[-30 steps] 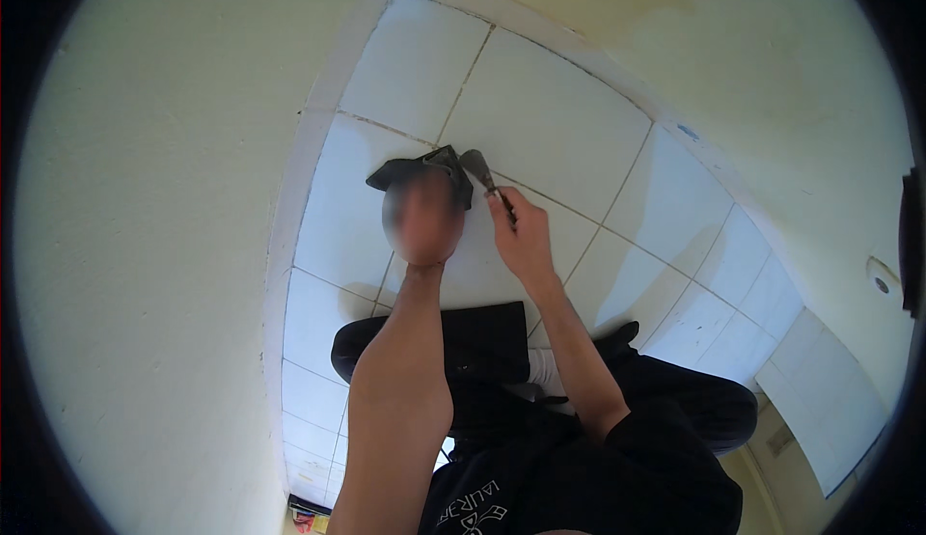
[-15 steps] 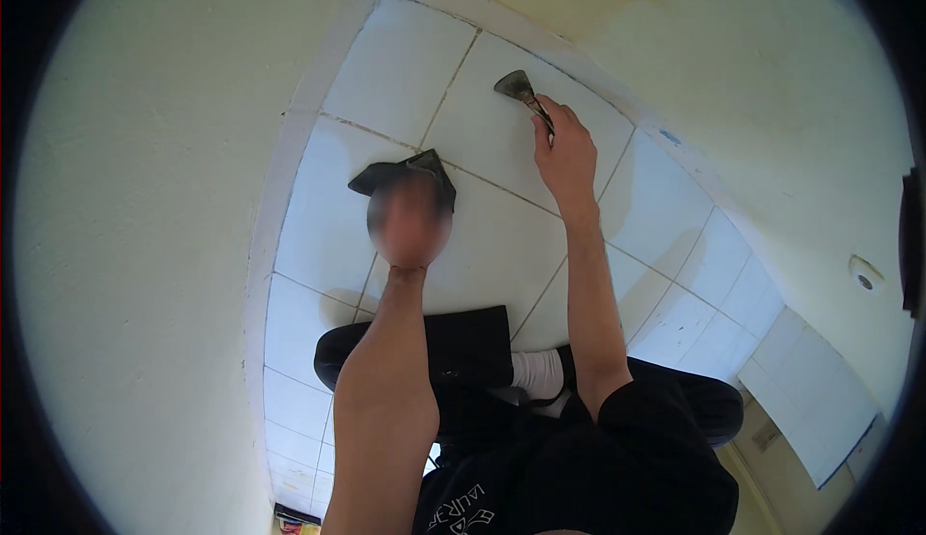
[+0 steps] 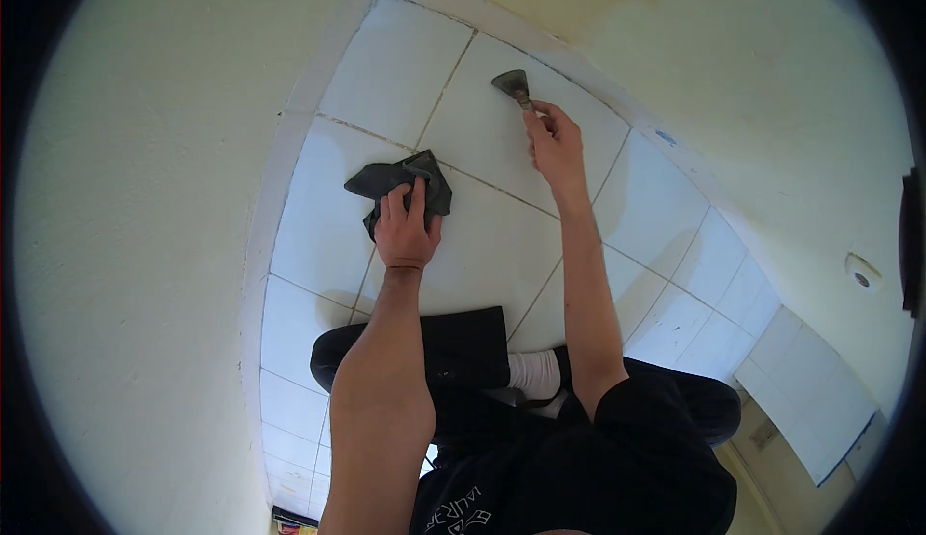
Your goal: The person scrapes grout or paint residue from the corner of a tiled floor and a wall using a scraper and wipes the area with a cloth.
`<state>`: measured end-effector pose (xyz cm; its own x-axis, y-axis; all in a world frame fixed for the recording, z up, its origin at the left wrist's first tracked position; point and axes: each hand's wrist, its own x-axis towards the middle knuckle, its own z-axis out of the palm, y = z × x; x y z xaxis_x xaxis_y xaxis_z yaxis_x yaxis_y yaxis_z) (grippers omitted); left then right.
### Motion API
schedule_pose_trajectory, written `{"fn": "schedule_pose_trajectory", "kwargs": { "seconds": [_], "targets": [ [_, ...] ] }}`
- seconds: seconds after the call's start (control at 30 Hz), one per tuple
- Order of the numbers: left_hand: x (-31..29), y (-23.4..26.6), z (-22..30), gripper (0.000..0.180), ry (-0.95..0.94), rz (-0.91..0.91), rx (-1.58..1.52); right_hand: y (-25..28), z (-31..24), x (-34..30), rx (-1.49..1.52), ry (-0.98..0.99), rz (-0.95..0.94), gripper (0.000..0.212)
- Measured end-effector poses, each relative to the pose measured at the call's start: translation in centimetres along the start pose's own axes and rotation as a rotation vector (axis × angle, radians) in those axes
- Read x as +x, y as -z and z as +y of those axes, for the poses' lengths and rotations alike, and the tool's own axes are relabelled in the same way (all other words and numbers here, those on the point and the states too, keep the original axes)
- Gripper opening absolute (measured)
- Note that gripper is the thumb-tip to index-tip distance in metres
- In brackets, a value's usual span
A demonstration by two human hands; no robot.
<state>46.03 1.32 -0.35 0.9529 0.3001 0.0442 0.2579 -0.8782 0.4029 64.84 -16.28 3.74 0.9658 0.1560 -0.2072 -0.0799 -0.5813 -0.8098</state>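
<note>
A crumpled dark grey cloth [image 3: 378, 180] lies on the white floor tiles left of centre. My left hand [image 3: 409, 231] presses down on its near part, fingers bent into the fabric and holding it. Farther away and to the right, my right hand [image 3: 558, 145] is closed around the handle of a scraper [image 3: 512, 83] with a flared, worn grey blade. The blade points away and to the left, over a tile near the far wall. Most of the handle is hidden inside my fingers.
Pale walls with a low skirting [image 3: 294, 135] enclose the tiled floor [image 3: 482, 236] on the left and far side. My crossed legs in black trousers [image 3: 463, 347] take up the near floor. An oval fixture [image 3: 862, 272] sits on the right wall. A tiled ledge [image 3: 805, 381] stands at lower right.
My right hand has shifted slightly along the scraper toward its blade, its fingers more curled, and less handle shows. The cloth stays in place under my left hand, which was blurred before.
</note>
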Motion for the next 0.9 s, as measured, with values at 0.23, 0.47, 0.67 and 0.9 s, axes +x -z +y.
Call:
{"fn": "schedule_pose_trajectory", "kwargs": {
  "seconds": [0.23,0.47,0.67,0.9],
  "targets": [
    [-0.1,-0.1,-0.2,0.066,-0.008,0.010,0.021,-2.7,-1.0,0.2,1.505,-0.762,-0.478,0.019],
    [-0.3,0.0,-0.5,0.067,-0.007,0.022,0.055,-6.3,-5.5,-1.2,1.608,-0.803,-0.256,0.030],
    [-0.2,-0.7,-0.3,0.067,-0.023,0.037,0.031,-8.0,-6.8,3.4,1.600,-0.730,0.077,0.030],
    [-0.4,-0.5,-0.3,0.066,0.017,-0.052,-0.005,-7.5,-7.4,4.2,1.515,-0.696,0.191,0.030]
  ]
}}
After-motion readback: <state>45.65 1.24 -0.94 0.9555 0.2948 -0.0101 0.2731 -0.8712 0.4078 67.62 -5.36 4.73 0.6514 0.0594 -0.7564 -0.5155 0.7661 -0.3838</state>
